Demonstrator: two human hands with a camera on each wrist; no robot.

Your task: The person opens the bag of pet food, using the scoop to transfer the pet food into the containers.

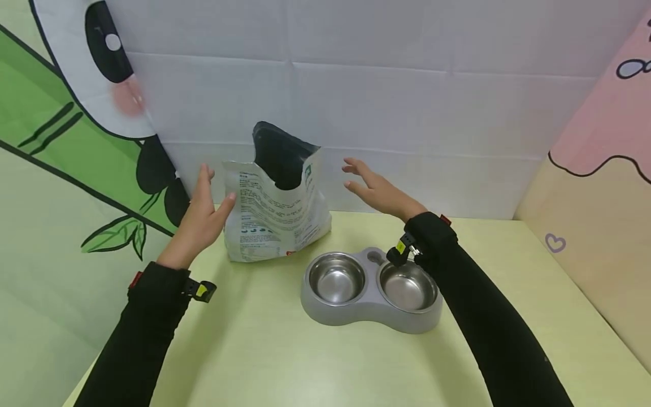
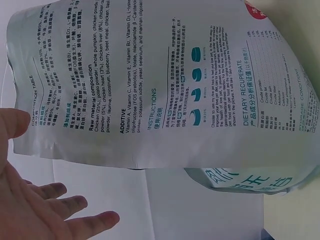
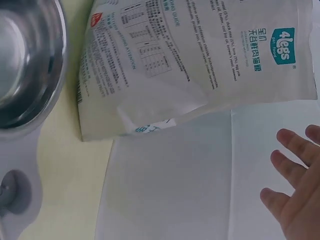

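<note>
Left of frame: left hand hanging beside bag, fingers straight, spreading wide, holding nothing; cannot tell if thumb is touching bag edge. Just left of middle: pet food bag standing on table, mouth facing up, maybe so food is not spilling. Lower middle: two steel bowls sitting in grey stand, likely so bowls are not tipping. Right of middle: right hand hanging apart from bag, fingers spreading loosely, holding nothing, touching nothing.

Soft shadows and pale glare mark the tabletop.
</note>
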